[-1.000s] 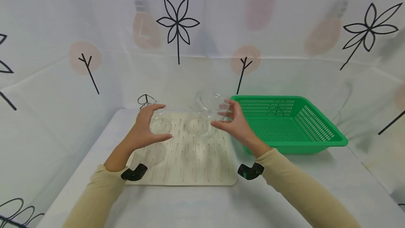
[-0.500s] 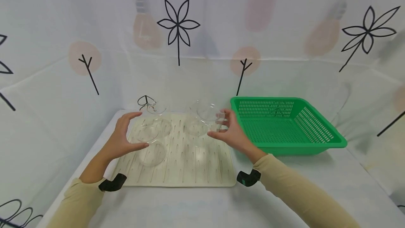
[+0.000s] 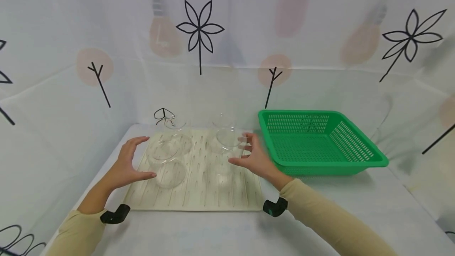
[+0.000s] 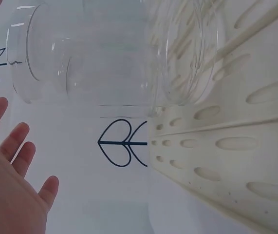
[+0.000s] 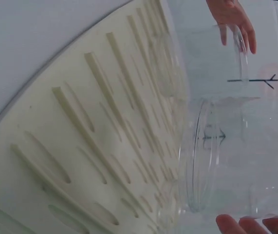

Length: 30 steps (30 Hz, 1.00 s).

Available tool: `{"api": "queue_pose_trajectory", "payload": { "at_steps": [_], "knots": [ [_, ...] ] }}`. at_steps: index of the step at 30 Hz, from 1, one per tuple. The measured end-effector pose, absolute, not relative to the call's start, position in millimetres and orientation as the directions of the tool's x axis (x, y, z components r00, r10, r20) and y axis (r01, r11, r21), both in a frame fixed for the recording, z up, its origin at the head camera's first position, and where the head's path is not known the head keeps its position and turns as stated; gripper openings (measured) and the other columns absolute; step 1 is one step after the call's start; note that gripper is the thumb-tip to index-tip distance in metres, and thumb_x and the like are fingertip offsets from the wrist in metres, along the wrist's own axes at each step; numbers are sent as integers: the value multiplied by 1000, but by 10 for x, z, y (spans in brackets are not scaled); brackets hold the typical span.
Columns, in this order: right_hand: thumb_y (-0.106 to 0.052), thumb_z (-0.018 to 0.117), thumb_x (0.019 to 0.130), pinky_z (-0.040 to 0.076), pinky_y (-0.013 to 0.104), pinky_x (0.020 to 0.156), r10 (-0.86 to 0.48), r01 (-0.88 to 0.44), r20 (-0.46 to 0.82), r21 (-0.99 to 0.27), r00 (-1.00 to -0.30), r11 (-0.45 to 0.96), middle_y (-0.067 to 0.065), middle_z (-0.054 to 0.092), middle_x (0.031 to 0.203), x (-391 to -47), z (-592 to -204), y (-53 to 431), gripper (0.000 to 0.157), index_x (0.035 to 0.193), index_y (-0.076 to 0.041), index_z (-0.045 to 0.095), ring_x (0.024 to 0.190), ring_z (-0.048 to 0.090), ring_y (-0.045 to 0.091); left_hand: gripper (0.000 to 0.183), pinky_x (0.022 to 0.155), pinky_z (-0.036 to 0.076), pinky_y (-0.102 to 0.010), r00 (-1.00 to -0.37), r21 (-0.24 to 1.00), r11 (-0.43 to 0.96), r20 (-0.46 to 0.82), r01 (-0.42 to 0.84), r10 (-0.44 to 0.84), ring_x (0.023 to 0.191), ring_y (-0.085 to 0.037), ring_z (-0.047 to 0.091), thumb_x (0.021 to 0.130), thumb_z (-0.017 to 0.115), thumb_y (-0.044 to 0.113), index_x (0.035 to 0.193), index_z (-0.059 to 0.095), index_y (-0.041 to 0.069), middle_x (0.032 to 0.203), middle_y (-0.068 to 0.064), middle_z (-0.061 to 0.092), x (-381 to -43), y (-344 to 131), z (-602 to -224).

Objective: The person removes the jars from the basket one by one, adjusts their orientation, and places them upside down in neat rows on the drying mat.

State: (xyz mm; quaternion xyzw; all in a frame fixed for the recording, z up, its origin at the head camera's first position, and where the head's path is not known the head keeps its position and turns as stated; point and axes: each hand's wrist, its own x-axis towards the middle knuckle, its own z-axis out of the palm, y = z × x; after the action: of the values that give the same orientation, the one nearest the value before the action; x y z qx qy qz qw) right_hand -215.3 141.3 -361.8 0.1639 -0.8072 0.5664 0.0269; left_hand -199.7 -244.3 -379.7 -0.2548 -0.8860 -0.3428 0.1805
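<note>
Beside the front-left clear jar (image 3: 164, 155) is my left hand (image 3: 122, 167), thumb and fingers spread apart and holding nothing. That jar (image 4: 90, 68) stands on the cream ridged mat (image 3: 199, 196), its wide rim at the mat in the left wrist view. My right hand (image 3: 254, 155) holds another clear jar (image 3: 229, 139) from its right side, over the right part of the mat. Fingers (image 5: 248, 225) lie along this jar (image 5: 221, 161) in the right wrist view. Whether its rim touches the mat I cannot tell.
Behind stand two more clear jars, one at the back left (image 3: 177, 129) and one at the back right (image 3: 220, 123). A green perforated basket (image 3: 321, 164) sits to the right of the mat. Patterned white cloth (image 3: 227, 82) hangs behind the table.
My left hand has drawn back left and toward me, away from the front-left jar. The right hand has lowered its jar and come slightly nearer and left.
</note>
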Motion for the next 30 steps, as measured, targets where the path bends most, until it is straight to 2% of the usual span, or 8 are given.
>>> {"api": "queue_pose_trajectory", "payload": {
  "at_steps": [16, 23, 30],
  "knots": [
    [-19, 83, 69, 51, 40, 82, -191, -152, 85, -918, -978, 367, 14, 37, 132, -2152, -3893, 1337, 87, 134, -9, 27, 117, 44, 35, 101, 88, 25, -68, -841, 520, 684, 468, 511, 273, 124, -42, 23, 57, 89, 23, 138, 32, 3, 137, -20, 30, -1941, -2578, -3934],
    [-14, 82, 70, 50, 40, 84, -206, -153, 82, -919, -975, 363, 14, 36, 132, -2150, -3968, 1310, 86, 135, -6, 26, 117, 43, 34, 100, 87, 25, -68, -850, 529, 689, 458, 495, 259, 123, -42, 23, 57, 88, 21, 137, 32, 1, 135, -21, 30, -1922, -2586, -3955],
    [-18, 83, 70, 47, 42, 88, -208, -160, 80, -901, -975, 404, 15, 35, 134, -2137, -3973, 1296, 86, 135, -8, 27, 121, 41, 35, 99, 87, 25, -70, -865, 541, 697, 440, 470, 241, 123, -43, 23, 58, 88, 21, 138, 32, 2, 137, -21, 29, -1918, -2600, -3988]
  ]
}}
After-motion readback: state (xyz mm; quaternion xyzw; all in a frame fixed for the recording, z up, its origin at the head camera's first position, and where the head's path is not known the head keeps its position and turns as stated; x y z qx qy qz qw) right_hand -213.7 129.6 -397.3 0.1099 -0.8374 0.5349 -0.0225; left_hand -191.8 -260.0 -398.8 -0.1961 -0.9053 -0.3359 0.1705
